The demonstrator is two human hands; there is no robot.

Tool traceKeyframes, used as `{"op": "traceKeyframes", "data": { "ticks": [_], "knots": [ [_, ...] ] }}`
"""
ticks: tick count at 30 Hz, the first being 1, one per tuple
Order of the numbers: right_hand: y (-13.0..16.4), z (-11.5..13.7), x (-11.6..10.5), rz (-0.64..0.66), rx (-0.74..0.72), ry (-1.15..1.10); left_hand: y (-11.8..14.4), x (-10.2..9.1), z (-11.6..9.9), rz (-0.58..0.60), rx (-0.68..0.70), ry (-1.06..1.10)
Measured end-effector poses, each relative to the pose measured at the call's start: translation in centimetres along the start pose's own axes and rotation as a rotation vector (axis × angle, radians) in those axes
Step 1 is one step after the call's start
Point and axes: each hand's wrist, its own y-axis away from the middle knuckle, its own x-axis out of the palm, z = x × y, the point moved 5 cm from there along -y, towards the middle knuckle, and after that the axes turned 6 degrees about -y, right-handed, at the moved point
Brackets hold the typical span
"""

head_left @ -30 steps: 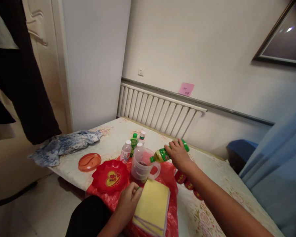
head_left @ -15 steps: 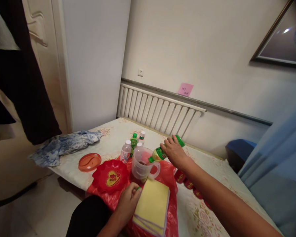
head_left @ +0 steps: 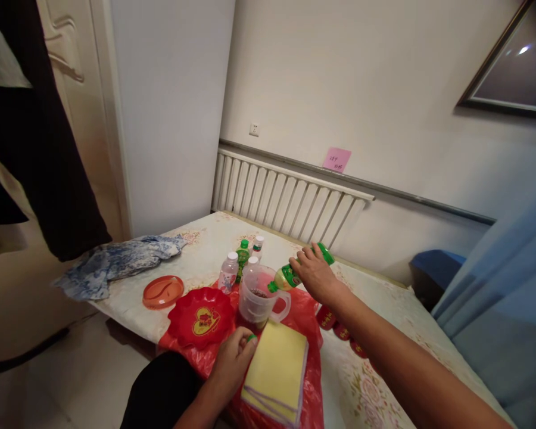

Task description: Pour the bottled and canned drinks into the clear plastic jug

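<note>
1. Since a second ago the right hand (head_left: 315, 275) has drawn the green bottle (head_left: 300, 269) slightly left and up, its mouth still tipped over the jug (head_left: 259, 296).
2. Nearest, the left hand (head_left: 234, 359) pinches a small green cap (head_left: 251, 338) beside the yellow pad (head_left: 277, 372), which lies on the red bag (head_left: 304, 316).
3. Left of the jug sits a red dish (head_left: 199, 317), then an orange lid (head_left: 162, 291).
4. Right-hand fingers are wrapped round the tilted bottle above the bench (head_left: 397, 322).
5. Small bottles (head_left: 228, 273) stand behind the jug; red cans (head_left: 327, 317) lie under the right forearm.
6. A blue cloth (head_left: 116, 262) lies at the bench's far left.
</note>
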Motion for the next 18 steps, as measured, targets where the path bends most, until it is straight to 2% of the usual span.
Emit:
{"op": "traceKeyframes", "data": {
  "ticks": [5,9,12,18],
  "knots": [
    [1.3,-0.6,1.3,0.039,0.115,-0.099,-0.7,-0.3,-1.1,0.0,-0.027,0.168],
    [3.1,-1.0,3.2,0.085,0.279,-0.321,-1.7,-0.8,-2.2,-0.039,-0.069,0.307],
    [4.8,-0.7,4.8,0.116,0.339,-0.436,-2.5,-1.3,-2.9,-0.096,-0.09,0.38],
    [8.6,2.0,6.7,0.007,0.345,-0.831,-3.5,-1.4,-4.2,-0.121,-0.026,0.357]
  ]
}}
